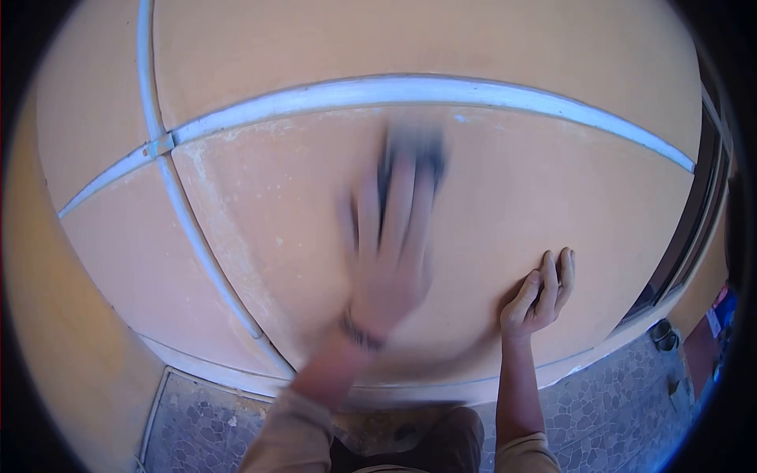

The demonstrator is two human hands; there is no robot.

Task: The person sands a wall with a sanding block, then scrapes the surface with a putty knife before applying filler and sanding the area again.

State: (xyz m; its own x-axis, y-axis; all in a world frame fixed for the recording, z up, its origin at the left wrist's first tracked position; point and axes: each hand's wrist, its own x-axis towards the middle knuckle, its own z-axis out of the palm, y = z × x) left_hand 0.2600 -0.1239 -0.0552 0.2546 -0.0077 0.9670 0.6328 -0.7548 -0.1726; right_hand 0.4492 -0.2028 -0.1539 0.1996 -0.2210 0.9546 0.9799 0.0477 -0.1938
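One dark block-like object (415, 150), smeared by blur, lies under the outstretched fingers of the left hand (390, 260) against the peach plastered wall (552, 181); whether they grip it I cannot tell. The right hand (540, 296) rests just beside on the wall, loosely curled, empty

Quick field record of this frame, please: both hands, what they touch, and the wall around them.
left hand: motion-blurred, raised on the wall over a dark object; grip unclear
right hand: fingers curled, resting against the wall, nothing seen in it
wall: peach, with whitish scuffed patches
pipes: pale, crossing upper left
floor: grey pebble-pattern tiles
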